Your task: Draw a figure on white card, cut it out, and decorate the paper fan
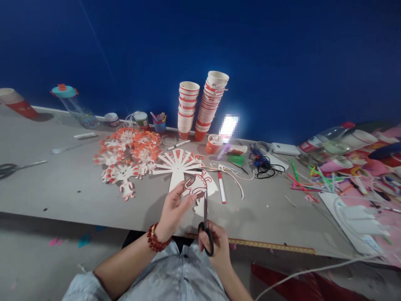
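My left hand (175, 207) pinches a white paper piece (196, 184) with a figure drawn on it in dark red lines. In my right hand (217, 244) is a pair of black-handled scissors (205, 213), fingers through the loops, blades pointing away from me at the paper's right edge. Whether the blades are parted is too fine to tell. Behind the paper lies a white cut-out with long radiating strips (178, 169). A red and white marker (222, 188) rests just to the right.
Orange and white paper cut-outs (131, 150) are heaped on the left. Two tall stacks of paper cups (187, 110) stand against the blue wall. Another pair of scissors (21, 167) lies far left. Black cable (266, 165), a power strip (354, 221) and colourful clutter (326, 179) occupy the right.
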`<action>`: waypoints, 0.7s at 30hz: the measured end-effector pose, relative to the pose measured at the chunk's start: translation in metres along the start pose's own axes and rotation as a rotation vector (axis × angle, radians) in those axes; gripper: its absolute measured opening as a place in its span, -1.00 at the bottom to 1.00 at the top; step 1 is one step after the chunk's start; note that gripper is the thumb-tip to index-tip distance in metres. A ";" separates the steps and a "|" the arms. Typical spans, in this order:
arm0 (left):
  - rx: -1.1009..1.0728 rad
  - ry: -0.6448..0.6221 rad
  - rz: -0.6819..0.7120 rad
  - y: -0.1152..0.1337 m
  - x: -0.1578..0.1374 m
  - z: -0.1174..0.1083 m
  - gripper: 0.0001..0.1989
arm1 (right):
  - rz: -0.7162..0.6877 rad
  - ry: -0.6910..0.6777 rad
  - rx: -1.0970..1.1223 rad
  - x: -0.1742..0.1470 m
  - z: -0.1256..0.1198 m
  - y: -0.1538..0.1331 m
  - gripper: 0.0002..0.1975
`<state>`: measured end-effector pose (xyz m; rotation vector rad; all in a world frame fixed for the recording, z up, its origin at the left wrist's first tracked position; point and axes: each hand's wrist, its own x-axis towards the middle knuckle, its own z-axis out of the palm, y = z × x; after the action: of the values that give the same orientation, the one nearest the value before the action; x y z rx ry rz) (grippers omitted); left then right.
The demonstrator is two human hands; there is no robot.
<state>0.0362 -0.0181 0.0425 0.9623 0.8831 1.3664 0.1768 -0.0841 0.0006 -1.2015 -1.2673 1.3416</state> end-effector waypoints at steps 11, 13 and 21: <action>0.477 -0.212 0.088 0.031 0.007 -0.012 -0.79 | 0.003 -0.118 -0.071 0.008 -0.019 -0.023 -0.40; 0.514 -0.264 0.108 0.038 0.008 -0.012 -0.80 | 0.025 -0.139 -0.058 0.009 -0.021 -0.027 -0.40; 0.562 -0.325 0.117 0.051 0.012 -0.013 -0.81 | 0.020 -0.140 -0.064 0.010 -0.025 -0.027 -0.40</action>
<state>0.0056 -0.0065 0.0854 1.6369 0.9880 1.0248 0.1997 -0.0693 0.0273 -1.1831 -1.4095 1.4304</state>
